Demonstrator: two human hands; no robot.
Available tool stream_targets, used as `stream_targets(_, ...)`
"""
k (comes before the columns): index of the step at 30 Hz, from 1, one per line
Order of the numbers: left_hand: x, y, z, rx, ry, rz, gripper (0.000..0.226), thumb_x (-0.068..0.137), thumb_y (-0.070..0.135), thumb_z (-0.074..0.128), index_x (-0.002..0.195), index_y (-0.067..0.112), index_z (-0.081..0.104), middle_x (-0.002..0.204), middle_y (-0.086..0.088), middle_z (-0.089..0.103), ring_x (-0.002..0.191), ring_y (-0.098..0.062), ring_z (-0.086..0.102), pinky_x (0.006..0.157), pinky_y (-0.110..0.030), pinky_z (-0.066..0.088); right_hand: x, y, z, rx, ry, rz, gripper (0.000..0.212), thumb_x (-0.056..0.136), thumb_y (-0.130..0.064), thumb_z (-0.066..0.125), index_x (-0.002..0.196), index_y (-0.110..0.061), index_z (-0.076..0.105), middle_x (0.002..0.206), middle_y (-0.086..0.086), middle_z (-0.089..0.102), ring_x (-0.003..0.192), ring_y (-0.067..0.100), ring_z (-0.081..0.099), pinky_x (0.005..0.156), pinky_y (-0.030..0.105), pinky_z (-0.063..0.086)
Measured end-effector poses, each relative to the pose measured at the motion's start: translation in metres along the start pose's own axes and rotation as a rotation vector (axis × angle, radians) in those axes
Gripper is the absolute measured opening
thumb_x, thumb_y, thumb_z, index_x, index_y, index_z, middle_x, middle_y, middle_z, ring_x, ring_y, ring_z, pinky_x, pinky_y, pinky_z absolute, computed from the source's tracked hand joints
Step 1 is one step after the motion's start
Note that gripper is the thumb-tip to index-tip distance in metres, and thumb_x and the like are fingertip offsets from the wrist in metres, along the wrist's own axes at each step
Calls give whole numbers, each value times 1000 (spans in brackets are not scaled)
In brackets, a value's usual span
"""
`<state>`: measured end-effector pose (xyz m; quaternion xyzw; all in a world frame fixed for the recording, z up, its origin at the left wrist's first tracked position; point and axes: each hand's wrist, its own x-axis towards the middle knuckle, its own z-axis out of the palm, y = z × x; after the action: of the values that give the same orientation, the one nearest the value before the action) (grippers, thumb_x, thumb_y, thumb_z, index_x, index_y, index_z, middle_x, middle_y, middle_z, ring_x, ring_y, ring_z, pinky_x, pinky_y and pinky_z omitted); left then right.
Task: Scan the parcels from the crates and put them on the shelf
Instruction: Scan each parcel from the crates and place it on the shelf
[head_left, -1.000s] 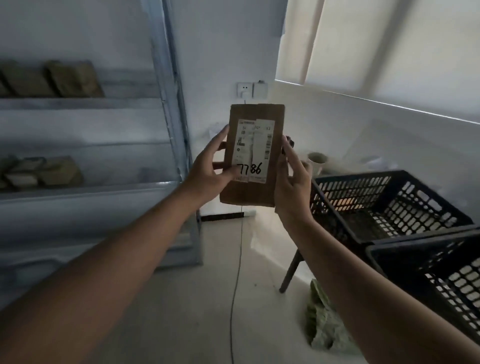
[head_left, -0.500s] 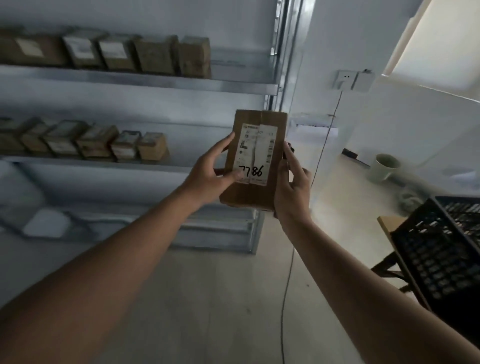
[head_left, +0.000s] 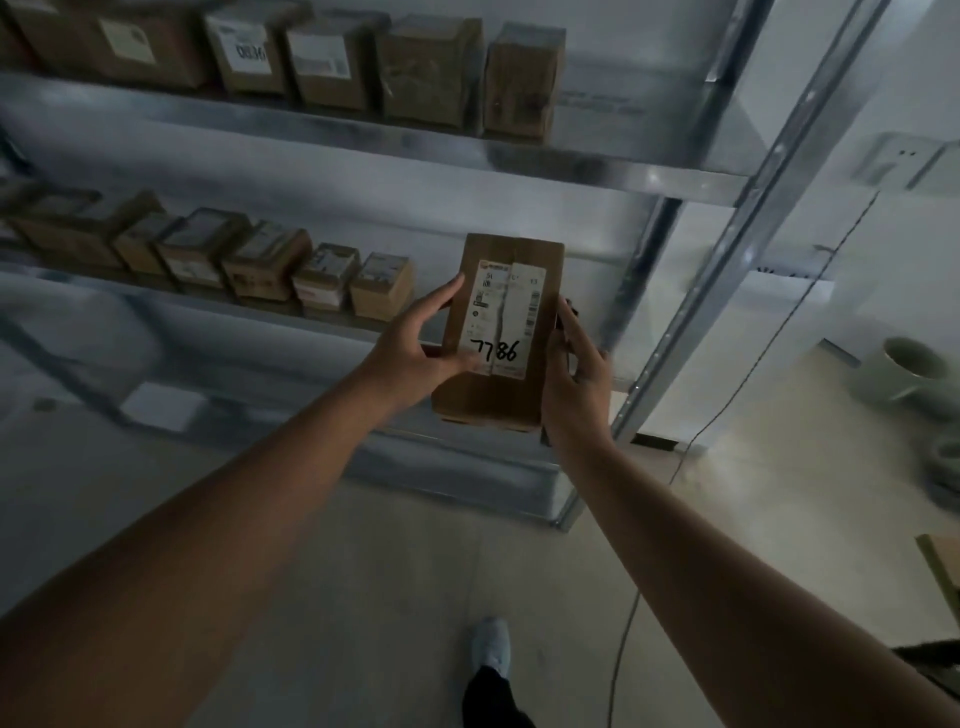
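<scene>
I hold a brown cardboard parcel (head_left: 540, 291) upright in front of me, its white label marked 7786 facing me. My left hand (head_left: 415, 353) grips its left edge, thumb on the label. On the parcel's right side my right hand (head_left: 579, 379) grips the edge, with a small dark object partly hidden behind its fingers. Behind the parcel stands the metal shelf (head_left: 597, 169). Several parcels (head_left: 322, 275) line its middle level, to the left of the parcel I hold. Several more (head_left: 426, 67) sit on the upper level.
The shelf's upright post (head_left: 727, 249) rises to the right of my hands. A cable (head_left: 727, 410) runs down the wall and across the floor. A pale cup-like object (head_left: 909, 369) sits on the floor at right. My shoe (head_left: 491, 644) is below.
The view has swung left from the black crates toward the shelf and moved closer to it. Both hands keep the same hold on the parcel.
</scene>
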<state>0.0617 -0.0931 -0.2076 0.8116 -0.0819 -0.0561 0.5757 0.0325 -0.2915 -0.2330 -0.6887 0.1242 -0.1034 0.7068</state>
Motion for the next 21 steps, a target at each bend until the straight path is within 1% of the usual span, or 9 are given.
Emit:
stream_targets(3,46,-24,-10,-11,29,-41,95,85,21,88,156,59,37,172,7,29,154,-14,21,120,-44,39,50,22,23,-70,-14,24,40,110,-44,53,148,-57,53,123,-17,40,121,19,59,90,45,66)
stream_targets(5,74,-38,-14,-23,43,-77,96,83,19,88,155,58,39,171,7,30,157,-17,22,117,-39,37,81,35,36,-119,-17,31,40,110,-44,53,149,-55,52,121,-17,40,114,13,57,95,42,64)
stream_targets(8,110,-54,-22,-67,54,-124,96,83,13,88,155,56,41,168,6,36,155,-19,30,119,-43,42,119,50,55,-210,-23,29,41,111,-45,50,151,-54,51,120,-19,39,110,6,53,93,31,61)
stream_targets(11,141,-67,-34,-85,67,-163,96,83,10,87,156,53,42,168,4,37,153,-22,35,116,-44,47,150,61,76,-242,-31,53,40,111,-46,50,150,-55,50,121,-18,40,113,6,53,102,41,60)
stream_targets(13,161,-75,-42,-107,55,-200,97,84,8,86,157,54,41,169,2,34,154,-28,36,116,-53,48,169,67,89,-268,-27,66,42,112,-45,49,153,-52,51,120,-18,40,114,7,53,107,44,57)
stream_targets(15,183,-83,-48,-136,41,-221,96,86,5,83,157,53,40,170,2,31,154,-30,35,115,-57,48,186,73,102,-299,-21,56,42,112,-44,47,154,-52,49,119,-16,40,115,8,54,105,35,57)
stream_targets(17,206,-94,-53,-141,23,-228,95,89,3,80,158,52,39,171,3,30,156,-29,31,116,-57,47,202,80,116,-331,0,57,43,113,-43,46,154,-52,49,118,-15,41,109,2,53,91,18,56)
stream_targets(18,217,-101,-54,-138,11,-234,94,90,3,79,159,52,38,171,3,30,156,-29,31,116,-57,47,210,84,122,-345,15,68,43,113,-43,45,154,-53,49,119,-12,42,107,-2,51,89,15,55)
stream_targets(21,249,-122,-58,-131,-28,-263,92,93,4,76,159,53,36,171,3,29,156,-31,32,118,-60,44,236,97,137,-375,61,108,42,113,-43,47,153,-51,51,126,-3,42,108,2,52,102,33,58)
